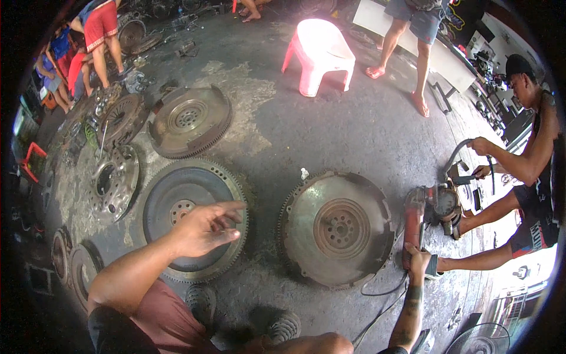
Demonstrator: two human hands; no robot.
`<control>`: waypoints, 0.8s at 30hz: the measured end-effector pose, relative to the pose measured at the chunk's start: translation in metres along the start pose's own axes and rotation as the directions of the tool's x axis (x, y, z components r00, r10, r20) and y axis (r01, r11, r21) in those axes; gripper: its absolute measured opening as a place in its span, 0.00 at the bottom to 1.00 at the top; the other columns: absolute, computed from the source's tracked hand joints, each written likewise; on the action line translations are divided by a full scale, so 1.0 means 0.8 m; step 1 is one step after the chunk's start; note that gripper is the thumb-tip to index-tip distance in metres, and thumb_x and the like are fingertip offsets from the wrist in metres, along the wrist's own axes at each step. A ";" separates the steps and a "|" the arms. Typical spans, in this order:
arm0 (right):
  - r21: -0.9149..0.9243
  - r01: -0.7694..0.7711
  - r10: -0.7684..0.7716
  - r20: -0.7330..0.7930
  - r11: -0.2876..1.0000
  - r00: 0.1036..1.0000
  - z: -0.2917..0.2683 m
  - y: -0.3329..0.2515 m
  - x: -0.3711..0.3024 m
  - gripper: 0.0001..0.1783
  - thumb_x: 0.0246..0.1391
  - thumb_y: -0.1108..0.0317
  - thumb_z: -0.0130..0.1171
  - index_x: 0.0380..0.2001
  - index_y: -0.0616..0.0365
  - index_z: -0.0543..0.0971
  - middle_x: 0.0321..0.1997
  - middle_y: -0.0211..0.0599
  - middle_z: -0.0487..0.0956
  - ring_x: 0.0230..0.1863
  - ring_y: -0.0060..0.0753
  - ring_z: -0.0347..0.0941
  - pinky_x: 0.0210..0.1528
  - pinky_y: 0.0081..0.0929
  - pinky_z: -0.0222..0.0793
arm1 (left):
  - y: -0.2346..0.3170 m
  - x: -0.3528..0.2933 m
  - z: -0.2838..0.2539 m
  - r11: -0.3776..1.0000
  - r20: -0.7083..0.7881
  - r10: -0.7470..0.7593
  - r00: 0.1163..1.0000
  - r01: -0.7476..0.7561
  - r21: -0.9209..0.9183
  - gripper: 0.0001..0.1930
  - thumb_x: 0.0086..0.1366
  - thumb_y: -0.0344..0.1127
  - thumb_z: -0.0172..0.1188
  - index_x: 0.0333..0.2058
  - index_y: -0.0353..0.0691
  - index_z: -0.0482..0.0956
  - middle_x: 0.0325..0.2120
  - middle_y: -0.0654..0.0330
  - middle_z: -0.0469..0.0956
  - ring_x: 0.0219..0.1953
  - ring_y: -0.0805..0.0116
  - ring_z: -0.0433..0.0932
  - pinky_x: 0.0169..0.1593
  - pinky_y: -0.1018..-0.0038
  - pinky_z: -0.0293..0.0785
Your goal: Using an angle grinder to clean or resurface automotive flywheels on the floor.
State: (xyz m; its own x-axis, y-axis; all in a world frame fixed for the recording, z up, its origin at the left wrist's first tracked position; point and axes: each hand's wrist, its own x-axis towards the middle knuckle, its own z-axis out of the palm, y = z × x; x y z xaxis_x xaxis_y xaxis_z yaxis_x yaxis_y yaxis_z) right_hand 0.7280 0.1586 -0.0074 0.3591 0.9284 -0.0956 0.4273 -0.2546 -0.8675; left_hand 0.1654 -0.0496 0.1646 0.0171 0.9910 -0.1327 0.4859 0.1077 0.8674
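Observation:
My left hand (211,229) hovers over a dark toothed flywheel (168,186), fingers loosely stretched and thumb apart, with nothing in it. In my right hand (417,258) is the red body of an angle grinder (414,221), gripped at its rear end. The grinder's round head (445,202) points away from me, close to a co-worker's feet. Between my hands, a second flywheel (300,224) with a notched rim and a bolt-holed centre lies flat on the floor. A power cord (377,294) trails from the grinder's rear.
A third flywheel (168,127), a clutch cover (131,183) and other round metal parts lie at the left. A co-worker (530,135) sits at the right, holding a dark hose and a tool. A plastic stool (318,50) stands ahead; a fan (480,341) is at lower right.

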 end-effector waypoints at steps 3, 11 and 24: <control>0.210 0.065 -0.083 0.080 0.976 0.993 -0.011 -0.121 -0.090 0.10 0.42 0.72 0.66 0.23 0.69 0.78 0.17 0.35 0.76 0.13 0.23 0.70 0.15 0.23 0.62 | -0.026 0.025 0.017 0.991 0.315 -0.096 0.944 0.119 -0.055 0.35 0.58 0.41 0.69 0.61 0.36 0.66 0.46 0.56 0.77 0.41 0.70 0.76 0.46 0.73 0.74; 0.185 0.158 -0.242 0.683 0.970 0.689 0.091 -0.349 -0.279 0.31 0.37 0.54 0.76 0.39 0.67 0.80 0.27 0.39 0.81 0.26 0.22 0.76 0.30 0.26 0.72 | -0.042 0.007 0.046 0.495 0.230 0.334 0.914 0.038 -0.868 0.57 0.42 0.55 0.77 0.67 0.43 0.55 0.64 0.54 0.61 0.66 0.57 0.58 0.63 0.58 0.58; 0.620 0.376 -0.675 0.738 0.689 0.022 0.327 -0.390 -0.415 0.37 0.32 0.47 0.75 0.38 0.67 0.76 0.38 0.48 0.81 0.42 0.40 0.79 0.43 0.36 0.72 | -0.103 -0.106 -0.079 0.363 -0.528 0.144 0.837 -0.541 -0.759 0.40 0.55 0.56 0.66 0.61 0.43 0.63 0.58 0.58 0.66 0.61 0.55 0.64 0.66 0.53 0.56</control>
State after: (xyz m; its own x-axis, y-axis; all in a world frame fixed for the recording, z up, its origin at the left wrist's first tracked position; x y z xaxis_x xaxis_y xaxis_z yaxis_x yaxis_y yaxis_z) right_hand 0.2583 0.0007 0.1674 -0.8925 0.3918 0.2235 -0.0848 0.3410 -0.9362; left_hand 0.0691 -0.1379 0.1347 -0.3769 0.8870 0.2667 -0.4958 -0.4364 0.7509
